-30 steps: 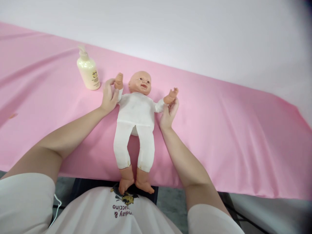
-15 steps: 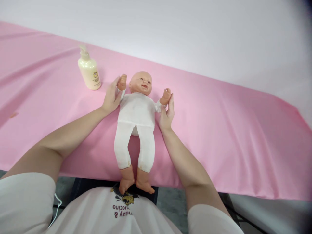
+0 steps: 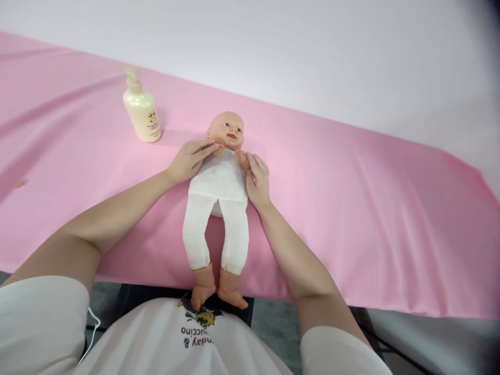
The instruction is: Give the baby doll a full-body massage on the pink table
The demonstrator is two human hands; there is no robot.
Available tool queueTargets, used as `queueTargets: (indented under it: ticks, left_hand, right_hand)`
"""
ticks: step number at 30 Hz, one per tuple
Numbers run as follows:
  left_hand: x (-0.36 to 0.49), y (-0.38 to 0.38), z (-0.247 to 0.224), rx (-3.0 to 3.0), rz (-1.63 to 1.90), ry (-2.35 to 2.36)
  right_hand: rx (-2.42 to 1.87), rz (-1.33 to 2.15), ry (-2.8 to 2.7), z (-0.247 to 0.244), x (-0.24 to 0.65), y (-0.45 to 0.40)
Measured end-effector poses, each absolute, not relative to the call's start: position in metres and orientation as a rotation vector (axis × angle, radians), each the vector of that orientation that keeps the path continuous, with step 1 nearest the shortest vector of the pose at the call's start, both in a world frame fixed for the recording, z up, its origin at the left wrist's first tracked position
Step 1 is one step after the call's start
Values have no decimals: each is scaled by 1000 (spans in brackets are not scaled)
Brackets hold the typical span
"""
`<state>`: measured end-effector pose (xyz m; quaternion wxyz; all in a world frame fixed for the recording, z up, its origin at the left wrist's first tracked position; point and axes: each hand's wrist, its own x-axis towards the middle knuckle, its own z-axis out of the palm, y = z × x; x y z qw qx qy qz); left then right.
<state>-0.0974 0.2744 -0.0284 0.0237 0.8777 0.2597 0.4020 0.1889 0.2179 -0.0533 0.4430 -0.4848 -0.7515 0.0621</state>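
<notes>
A baby doll point(image 3: 219, 179) with a bald head and a white cloth body lies on its back, feet toward me and over the table's near edge. My left hand point(image 3: 190, 160) is closed around the doll's arm on the left, its fingers lying over the doll's small fist. On the other side my right hand point(image 3: 258, 179) grips the doll's other arm near the wrist, fingers bent. Both doll fists rest on the upper chest, just below the chin. The doll's forearms are partly hidden by my fingers.
A cream pump bottle point(image 3: 142, 114) stands upright at the back left of the doll. Pink cloth point(image 3: 332, 208) with folds covers the table. A white surface point(image 3: 312, 57) rises behind it. A white cord point(image 3: 94, 330) hangs at the lower left.
Both hands have moved inward, bringing the doll's arms from spread out beside its head to folded on its chest. The doll's body and the bottle stay in place.
</notes>
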Motion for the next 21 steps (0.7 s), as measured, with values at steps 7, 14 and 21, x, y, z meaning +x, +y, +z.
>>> queueTargets:
  ticks: [7, 14, 21]
  left_hand:
    - [-107, 284, -40, 2420, 1569, 906]
    - [-122, 318, -65, 2048, 1772, 964]
    - [-113, 293, -47, 2257, 1596, 1051]
  right_hand:
    - [-1015, 369, -1388, -56, 193, 225]
    - [-1076, 557, -972, -54, 196, 233]
    - [-1014, 318, -1374, -50, 190, 225]
